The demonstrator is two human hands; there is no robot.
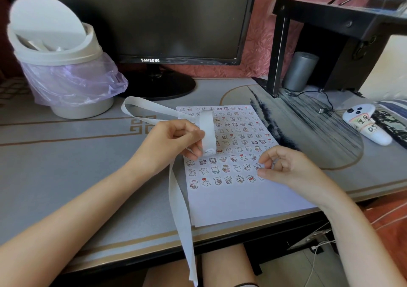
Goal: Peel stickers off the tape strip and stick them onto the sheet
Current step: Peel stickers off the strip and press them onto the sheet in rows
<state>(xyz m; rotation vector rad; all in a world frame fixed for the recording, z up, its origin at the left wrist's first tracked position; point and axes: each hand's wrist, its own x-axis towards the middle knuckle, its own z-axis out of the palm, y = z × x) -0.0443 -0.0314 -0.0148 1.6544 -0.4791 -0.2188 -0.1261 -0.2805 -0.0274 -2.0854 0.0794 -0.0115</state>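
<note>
Showing the counter (66, 165) that carries the sheet (242, 198), with rows of small figures filling all but the sheet's near margin. The tape strip (179, 209) loops away beyond the sheet's far left corner, arches over its left half, and trails past its near left corner off the counter's edge. That hanging length could, by its weight or a snag, drag the strip out of the grip. The left hand (174, 139) pinches the strip above the sheet's left edge; a slack pinch would let the strip curl and brush the rows already laid. The right hand (286, 168), fingers curled, appears to pinch a sticker (257, 166) just over the sheet's right side, low in the rows. Lowered askew, it may overlap a neighbour, crease, or cling to the fingertip instead of the paper.
</note>
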